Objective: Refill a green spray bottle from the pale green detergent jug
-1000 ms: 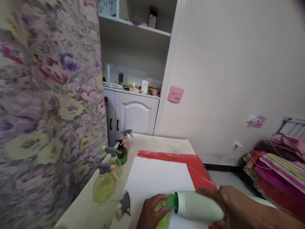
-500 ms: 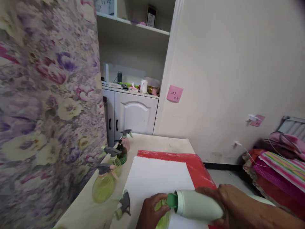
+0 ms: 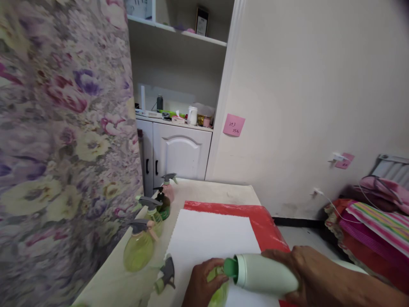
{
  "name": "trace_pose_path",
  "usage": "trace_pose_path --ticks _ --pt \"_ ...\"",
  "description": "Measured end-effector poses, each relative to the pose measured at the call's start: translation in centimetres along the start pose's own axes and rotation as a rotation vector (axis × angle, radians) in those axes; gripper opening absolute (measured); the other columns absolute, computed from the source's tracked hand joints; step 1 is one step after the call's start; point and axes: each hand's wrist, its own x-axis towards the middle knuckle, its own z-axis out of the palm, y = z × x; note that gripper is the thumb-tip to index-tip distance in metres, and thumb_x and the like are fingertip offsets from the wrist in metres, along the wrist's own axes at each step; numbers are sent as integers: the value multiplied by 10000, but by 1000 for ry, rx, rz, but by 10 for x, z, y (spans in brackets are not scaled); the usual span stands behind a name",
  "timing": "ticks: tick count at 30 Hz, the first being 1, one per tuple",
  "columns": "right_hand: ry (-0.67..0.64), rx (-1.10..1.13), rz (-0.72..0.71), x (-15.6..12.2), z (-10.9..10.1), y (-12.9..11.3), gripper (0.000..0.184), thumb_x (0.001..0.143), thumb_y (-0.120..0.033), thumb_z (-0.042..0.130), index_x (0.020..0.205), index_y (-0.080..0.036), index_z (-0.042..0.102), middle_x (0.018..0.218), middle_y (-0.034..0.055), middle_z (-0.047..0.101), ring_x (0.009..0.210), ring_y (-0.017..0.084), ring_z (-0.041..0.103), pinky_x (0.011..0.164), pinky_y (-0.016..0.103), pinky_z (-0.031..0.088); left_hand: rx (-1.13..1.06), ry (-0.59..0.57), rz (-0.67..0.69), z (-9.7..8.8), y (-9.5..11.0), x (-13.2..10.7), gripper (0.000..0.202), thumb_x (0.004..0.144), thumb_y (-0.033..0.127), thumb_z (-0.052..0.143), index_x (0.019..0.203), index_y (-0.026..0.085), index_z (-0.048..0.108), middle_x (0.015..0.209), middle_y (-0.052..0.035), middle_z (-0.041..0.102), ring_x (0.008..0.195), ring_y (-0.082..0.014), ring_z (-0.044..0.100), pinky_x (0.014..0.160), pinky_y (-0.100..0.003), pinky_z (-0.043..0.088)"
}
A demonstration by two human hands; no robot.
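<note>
My left hand [image 3: 204, 281] is closed around the neck of a yellow-green transparent bottle [image 3: 220, 294], whose base is cut off by the frame's bottom edge. In my right hand [image 3: 298, 268] lies a pale green bottle [image 3: 263, 273], tipped on its side with its green mouthpiece [image 3: 230, 267] against the neck of the yellow-green bottle. Whether liquid is flowing cannot be made out. A detached grey spray head [image 3: 166, 275] with a light green collar lies to the left of my left hand, at the edge of a white sheet [image 3: 211, 234].
Along the table's left side stand a yellow-green spray bottle [image 3: 139, 251], another spray bottle [image 3: 155, 217], a dark pump bottle [image 3: 163, 204] and a pink spray bottle [image 3: 168, 190]. A red sheet [image 3: 270, 230] lies under the white one. A floral curtain [image 3: 70, 149] hangs at the left.
</note>
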Motion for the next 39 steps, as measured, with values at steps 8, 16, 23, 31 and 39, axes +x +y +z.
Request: trace_pose_path --ticks 8,16,23,31,39 --pt "-24 -18 30 0 -2 -1 525 647 -290 648 1167 -316 582 833 12 750 673 187 678 574 248 426 -35 -26 38 0 -1 -1 203 703 187 702 891 226 767 891 4 799 890 -229 692 832 -270 488" --pt "-33 -3 30 -1 -6 -4 481 661 -295 640 1140 -309 593 822 5 744 678 180 674 573 239 425 -54 -21 22 0 -2 0 228 688 154 696 890 231 767 898 9 801 897 -226 697 825 -262 491" --pt "-55 2 24 -1 -7 -6 461 669 -279 627 1129 -300 599 833 3 744 685 171 675 569 229 415 -4 -19 16 -1 -1 1 235 685 196 699 910 205 767 925 -32 805 921 -256 696 861 -308 495" --pt "-34 -9 26 0 -5 -3 468 645 -280 645 1109 -310 598 815 3 742 678 180 673 574 231 423 -23 -25 34 -1 1 0 220 687 201 688 892 214 766 911 -21 805 904 -246 699 846 -296 502" --pt "-26 7 23 0 -5 -5 506 630 -255 652 1126 -331 587 828 -7 746 683 180 679 564 227 414 -17 -25 25 -2 2 0 220 693 213 692 901 204 765 919 -33 803 906 -246 693 848 -300 505"
